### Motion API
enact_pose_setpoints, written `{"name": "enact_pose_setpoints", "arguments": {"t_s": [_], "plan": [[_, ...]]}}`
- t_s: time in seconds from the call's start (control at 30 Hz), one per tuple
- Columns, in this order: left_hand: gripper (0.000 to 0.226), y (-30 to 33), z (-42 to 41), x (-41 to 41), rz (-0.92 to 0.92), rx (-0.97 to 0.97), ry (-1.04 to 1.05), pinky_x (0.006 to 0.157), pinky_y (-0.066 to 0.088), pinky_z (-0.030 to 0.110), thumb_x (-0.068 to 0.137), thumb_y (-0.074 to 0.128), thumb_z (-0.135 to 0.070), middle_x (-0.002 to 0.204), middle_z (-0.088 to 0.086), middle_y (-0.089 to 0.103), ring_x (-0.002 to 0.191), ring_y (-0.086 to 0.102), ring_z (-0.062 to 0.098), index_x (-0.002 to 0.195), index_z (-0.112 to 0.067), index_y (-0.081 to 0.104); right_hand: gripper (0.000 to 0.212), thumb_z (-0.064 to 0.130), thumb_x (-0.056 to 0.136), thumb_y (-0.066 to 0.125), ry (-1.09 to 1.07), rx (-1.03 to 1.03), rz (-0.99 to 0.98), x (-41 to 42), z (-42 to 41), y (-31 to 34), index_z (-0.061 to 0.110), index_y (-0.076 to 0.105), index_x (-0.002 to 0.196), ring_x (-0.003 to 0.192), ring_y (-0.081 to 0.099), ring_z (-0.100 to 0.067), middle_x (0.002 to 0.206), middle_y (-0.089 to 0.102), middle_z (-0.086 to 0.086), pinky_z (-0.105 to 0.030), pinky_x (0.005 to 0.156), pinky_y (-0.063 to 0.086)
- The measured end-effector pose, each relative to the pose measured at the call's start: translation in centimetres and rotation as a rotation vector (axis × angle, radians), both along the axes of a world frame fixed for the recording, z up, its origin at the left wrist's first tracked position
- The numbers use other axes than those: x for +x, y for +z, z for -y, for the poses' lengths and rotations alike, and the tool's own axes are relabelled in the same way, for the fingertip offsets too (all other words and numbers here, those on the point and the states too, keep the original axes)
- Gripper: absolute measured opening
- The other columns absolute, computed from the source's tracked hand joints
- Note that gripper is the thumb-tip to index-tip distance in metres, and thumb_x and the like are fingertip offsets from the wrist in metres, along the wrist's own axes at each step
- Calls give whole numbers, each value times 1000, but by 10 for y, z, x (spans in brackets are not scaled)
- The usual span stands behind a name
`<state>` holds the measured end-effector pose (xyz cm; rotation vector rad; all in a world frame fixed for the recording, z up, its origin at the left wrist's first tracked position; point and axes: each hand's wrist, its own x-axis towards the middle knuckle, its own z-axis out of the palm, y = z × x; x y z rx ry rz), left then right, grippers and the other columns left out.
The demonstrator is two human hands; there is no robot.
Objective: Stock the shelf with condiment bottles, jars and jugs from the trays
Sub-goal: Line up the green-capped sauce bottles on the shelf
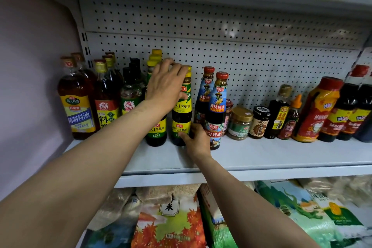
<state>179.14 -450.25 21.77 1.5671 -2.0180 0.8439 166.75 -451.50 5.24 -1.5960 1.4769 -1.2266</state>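
Note:
A dark oyster sauce bottle with a yellow cap and a green-yellow label stands on the grey shelf, at the front of a row of like bottles. My left hand wraps over its neck and cap from the left. My right hand holds the bottle's base, thumb on the label, fingers round the right side. A second matching bottle stands just to its left, partly behind my left forearm. Two red-capped, blue-labelled oyster sauce bottles stand right beside my right hand.
Cooking wine bottles fill the shelf's left end against the wall. Small jars, slim sauce bottles and a red squeeze bottle line the right. A pegboard back panel rises behind. Rice and grain bags lie on the shelf below.

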Motion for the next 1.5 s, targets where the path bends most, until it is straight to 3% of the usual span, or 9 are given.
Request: {"name": "enact_pose_setpoints", "arguments": {"t_s": [0.23, 0.37, 0.5, 0.77, 1.03, 1.17, 1.3, 1.4, 1.5], "plan": [[93, -5, -2, 19, -62, -29, -129, 119, 10, 44, 76, 75, -50, 157, 4, 35, 150, 13, 28, 152, -16, 32, 51, 33, 86, 76, -46, 31, -61, 4, -4, 7, 12, 58, 129, 115, 63, -26, 124, 69, -8, -36, 96, 50], [89, -39, -18, 40, -279, -142, -178, 120, 20, 48, 78, 70, -55, 157, 5, 35, 149, 18, 28, 150, -16, 36, 52, 41, 84, 76, -95, 47, -114, -2, -12, -1, 13, 62, 126, 110, 65, -24, 118, 71, -5, -33, 92, 51], [81, -87, -41, 56, -390, -145, -158, 115, 29, 48, 79, 71, -49, 157, 6, 34, 145, 25, 29, 146, -15, 42, 58, 40, 83, 78, -121, 67, -117, -9, -28, -6, 14, 58, 131, 116, 63, -20, 125, 68, -2, -31, 95, 49], [71, -165, -119, 70, -591, 142, 13, 103, 41, 48, 75, 83, -29, 148, 11, 38, 132, 35, 33, 138, -21, 53, 54, 37, 84, 76, 3, -101, -462, -9, -81, 0, 20, 55, 132, 110, 60, -25, 123, 64, -6, -37, 85, 51], [66, -206, -213, 67, -538, 415, 366, 101, 43, 45, 80, 77, -31, 151, 10, 29, 133, 33, 37, 139, -32, 47, 63, 34, 83, 76, 313, -270, -842, -21, -148, -17, 26, 50, 140, 128, 42, -30, 134, 54, -5, -42, 98, 45], [67, -222, -272, 44, -567, 507, 500, 95, 44, 41, 82, 72, -34, 149, 5, 29, 130, 33, 33, 141, -33, 40, 69, 39, 81, 77, 447, -240, -888, -38, -181, -38, 31, 46, 142, 131, 42, -30, 140, 49, -4, -42, 103, 43], [73, -248, -325, 22, -574, 607, 592, 92, 45, 40, 80, 72, -39, 151, 9, 30, 127, 37, 33, 143, -28, 37, 70, 32, 78, 81, 574, -181, -839, -49, -210, -69, 28, 50, 140, 130, 45, -30, 144, 47, -6, -37, 103, 42], [74, -262, -358, 13, -626, 674, 652, 91, 44, 41, 79, 75, -35, 143, 10, 35, 126, 39, 32, 142, -20, 38, 72, 29, 77, 81, 645, -107, -814, -45, -232, -92, 26, 49, 141, 130, 44, -31, 144, 46, -9, -34, 104, 39], [79, -273, -385, 15, -695, 705, 694, 89, 45, 40, 79, 77, -31, 136, 9, 37, 124, 40, 30, 145, -23, 34, 73, 33, 78, 81, 706, -35, -805, -33, -256, -113, 27, 47, 142, 133, 42, -31, 145, 46, -10, -35, 106, 40]]}}
